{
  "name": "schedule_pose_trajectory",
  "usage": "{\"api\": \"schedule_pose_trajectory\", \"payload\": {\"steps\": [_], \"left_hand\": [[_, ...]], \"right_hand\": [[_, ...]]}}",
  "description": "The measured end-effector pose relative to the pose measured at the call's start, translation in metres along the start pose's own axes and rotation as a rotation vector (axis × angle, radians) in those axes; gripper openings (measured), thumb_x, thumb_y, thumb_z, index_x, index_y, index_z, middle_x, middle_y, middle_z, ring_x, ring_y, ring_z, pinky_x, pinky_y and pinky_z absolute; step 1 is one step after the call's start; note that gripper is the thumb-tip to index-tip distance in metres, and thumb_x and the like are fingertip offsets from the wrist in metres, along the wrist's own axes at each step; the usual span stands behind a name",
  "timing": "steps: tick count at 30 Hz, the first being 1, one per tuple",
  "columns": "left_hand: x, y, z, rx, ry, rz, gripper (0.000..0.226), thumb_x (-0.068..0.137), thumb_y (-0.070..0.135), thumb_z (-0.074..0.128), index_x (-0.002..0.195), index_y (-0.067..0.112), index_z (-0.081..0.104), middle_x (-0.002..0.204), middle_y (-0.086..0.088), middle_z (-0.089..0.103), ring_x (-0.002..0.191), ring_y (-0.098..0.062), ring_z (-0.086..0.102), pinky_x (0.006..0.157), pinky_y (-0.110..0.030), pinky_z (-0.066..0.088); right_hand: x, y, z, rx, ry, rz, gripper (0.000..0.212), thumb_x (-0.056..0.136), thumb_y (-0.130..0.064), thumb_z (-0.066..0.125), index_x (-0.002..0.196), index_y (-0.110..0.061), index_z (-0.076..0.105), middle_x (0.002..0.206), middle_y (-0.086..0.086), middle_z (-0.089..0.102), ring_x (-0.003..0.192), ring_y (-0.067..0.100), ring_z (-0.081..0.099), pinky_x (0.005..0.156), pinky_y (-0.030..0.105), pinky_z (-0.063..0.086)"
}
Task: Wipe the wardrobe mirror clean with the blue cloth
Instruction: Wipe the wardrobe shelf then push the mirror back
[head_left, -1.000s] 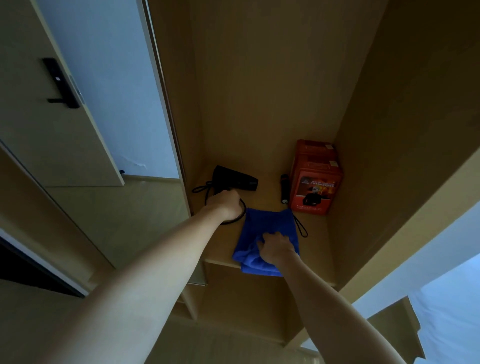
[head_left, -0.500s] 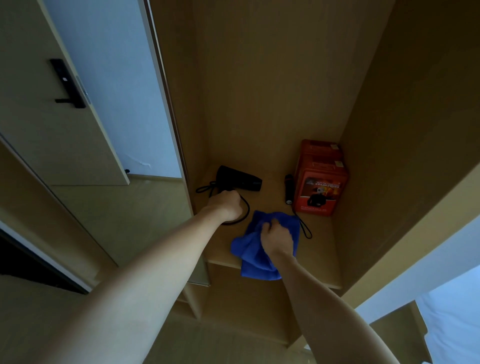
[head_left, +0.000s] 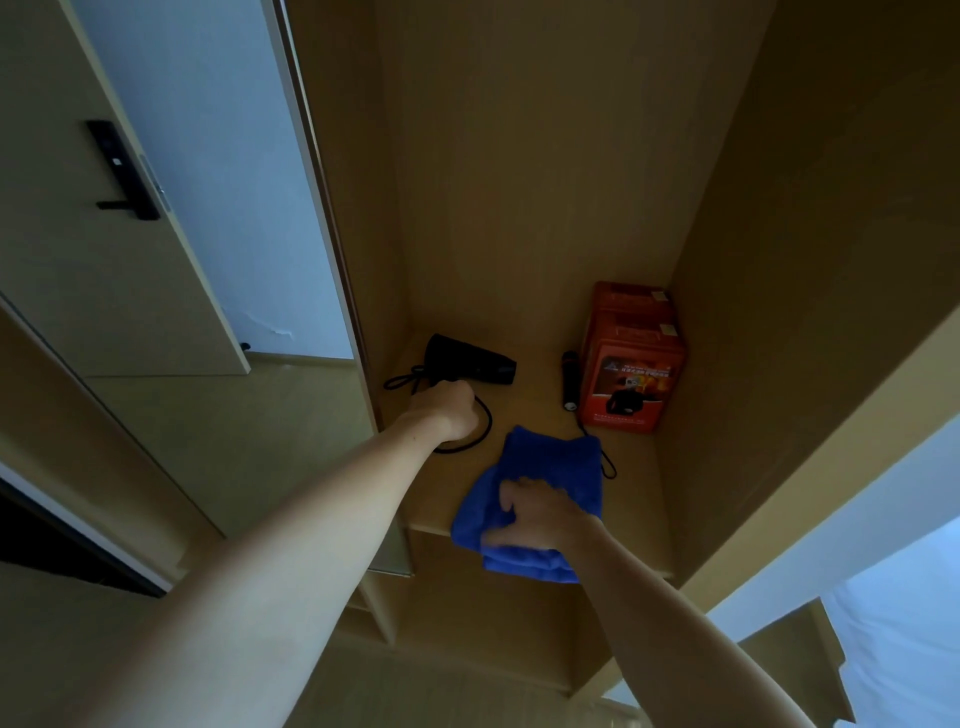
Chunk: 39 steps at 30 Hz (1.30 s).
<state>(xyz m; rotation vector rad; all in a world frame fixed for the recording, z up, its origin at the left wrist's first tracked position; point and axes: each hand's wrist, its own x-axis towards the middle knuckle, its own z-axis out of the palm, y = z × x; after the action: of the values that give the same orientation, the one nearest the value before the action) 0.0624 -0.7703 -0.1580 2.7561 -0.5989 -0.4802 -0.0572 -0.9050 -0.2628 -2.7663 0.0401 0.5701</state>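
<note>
The soft blue microfibre cloth (head_left: 540, 467) lies bunched at the near edge of the pale wooden wardrobe shelf (head_left: 634, 499), a fold drooping over the lip. The right hand (head_left: 540, 512) sits on top of it with fingers curled into the fabric, gripping it. The left hand (head_left: 448, 415) is a closed fist further left on the shelf, just in front of the black hair dryer (head_left: 470, 359); it appears to have hold of the dryer's handle or cord, though the fingers are hidden and I cannot tell for certain. To lift the cloth well, I would gather the hanging fold into the palm first, so nothing trails, and draw it straight toward the near side, minding the thin black wrist cord that touches the cloth's right edge and leads to the small black torch (head_left: 570, 379). The mirrored door panel (head_left: 208, 171) stands to the left, still to be wiped. Count: one cloth, one hair dryer, one torch, and two stacked red cardboard boxes (head_left: 631, 358) at the far right.
</note>
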Motion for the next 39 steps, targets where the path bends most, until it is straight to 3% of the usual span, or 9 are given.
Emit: {"api": "schedule_pose_trajectory", "payload": {"steps": [4, 9, 13, 16, 20, 23, 27, 33, 39], "left_hand": [[0.002, 0.008, 0.004, 0.014, -0.015, 0.027, 0.019, 0.090, 0.006, 0.039, 0.089, 0.012, 0.058, 0.087, -0.006, 0.057, 0.075, -0.024, 0.055, 0.064, -0.034, 0.043], [0.004, 0.016, 0.008, 0.032, -0.013, 0.048, 0.020, 0.091, 0.009, 0.042, 0.091, 0.008, 0.062, 0.094, -0.012, 0.064, 0.083, -0.030, 0.063, 0.071, -0.039, 0.050], [0.003, 0.019, 0.011, 0.026, -0.020, 0.057, 0.019, 0.090, 0.007, 0.041, 0.081, 0.012, 0.057, 0.086, -0.007, 0.060, 0.079, -0.027, 0.061, 0.067, -0.037, 0.049], [0.002, 0.021, 0.014, 0.030, -0.026, 0.061, 0.021, 0.090, 0.008, 0.041, 0.073, 0.015, 0.051, 0.077, -0.005, 0.054, 0.071, -0.025, 0.056, 0.061, -0.033, 0.042], [-0.002, 0.022, 0.016, 0.029, -0.034, 0.052, 0.020, 0.089, 0.007, 0.041, 0.074, 0.014, 0.053, 0.078, -0.005, 0.055, 0.070, -0.024, 0.055, 0.062, -0.034, 0.044], [-0.003, 0.020, 0.017, 0.028, -0.033, 0.048, 0.019, 0.088, 0.007, 0.042, 0.073, 0.013, 0.053, 0.078, -0.004, 0.056, 0.070, -0.024, 0.055, 0.061, -0.035, 0.045], [-0.005, 0.016, 0.024, 0.038, -0.033, 0.028, 0.023, 0.086, 0.002, 0.040, 0.068, 0.016, 0.044, 0.071, -0.003, 0.047, 0.065, -0.022, 0.049, 0.056, -0.033, 0.037], [-0.010, 0.012, 0.035, 0.053, -0.062, 0.004, 0.023, 0.092, 0.006, 0.042, 0.096, 0.009, 0.065, 0.088, -0.007, 0.061, 0.084, -0.027, 0.063, 0.078, -0.042, 0.056], [-0.011, 0.014, 0.039, 0.082, -0.054, 0.006, 0.021, 0.092, 0.008, 0.042, 0.087, 0.012, 0.062, 0.092, -0.009, 0.066, 0.083, -0.025, 0.063, 0.080, -0.042, 0.056]], "right_hand": [[-0.003, -0.003, 0.008, -0.153, -0.103, -0.015, 0.060, 0.071, -0.035, 0.075, 0.120, -0.019, 0.044, 0.127, 0.006, 0.039, 0.122, 0.028, 0.033, 0.105, 0.056, 0.031], [-0.004, 0.012, 0.011, -0.045, 0.276, 0.090, 0.046, 0.090, -0.024, 0.058, 0.133, -0.019, 0.043, 0.133, 0.008, 0.040, 0.122, 0.030, 0.038, 0.098, 0.050, 0.040], [-0.020, 0.018, 0.018, -0.129, -0.033, -0.019, 0.022, 0.073, -0.024, 0.063, 0.089, -0.025, 0.047, 0.096, -0.001, 0.046, 0.096, 0.023, 0.039, 0.097, 0.042, 0.031], [-0.020, 0.013, 0.011, -0.014, -0.154, 0.045, 0.018, 0.073, -0.039, 0.057, 0.079, -0.022, 0.054, 0.091, -0.002, 0.052, 0.099, 0.025, 0.039, 0.095, 0.042, 0.028], [-0.010, 0.005, 0.009, -0.008, 0.103, 0.139, 0.040, 0.091, -0.050, 0.048, 0.121, -0.024, 0.054, 0.133, 0.008, 0.045, 0.126, 0.033, 0.036, 0.105, 0.053, 0.030], [-0.008, 0.005, 0.032, -0.145, 0.041, 0.237, 0.070, 0.098, -0.056, 0.035, 0.156, -0.031, 0.006, 0.164, 0.009, -0.003, 0.147, 0.042, -0.001, 0.111, 0.070, 0.007], [0.000, 0.008, 0.052, -0.156, 0.036, 0.295, 0.071, 0.097, -0.067, 0.016, 0.155, -0.037, -0.012, 0.162, 0.005, -0.023, 0.146, 0.042, -0.022, 0.108, 0.076, -0.008], [0.018, 0.008, 0.037, -0.112, -0.016, 0.351, 0.075, 0.095, -0.070, 0.019, 0.154, -0.037, -0.013, 0.162, 0.006, -0.024, 0.145, 0.042, -0.023, 0.107, 0.076, -0.006], [0.004, 0.019, 0.057, -0.127, 0.099, 0.277, 0.068, 0.098, -0.063, 0.013, 0.156, -0.034, -0.010, 0.163, 0.005, -0.022, 0.146, 0.038, -0.023, 0.109, 0.072, -0.011]]}}
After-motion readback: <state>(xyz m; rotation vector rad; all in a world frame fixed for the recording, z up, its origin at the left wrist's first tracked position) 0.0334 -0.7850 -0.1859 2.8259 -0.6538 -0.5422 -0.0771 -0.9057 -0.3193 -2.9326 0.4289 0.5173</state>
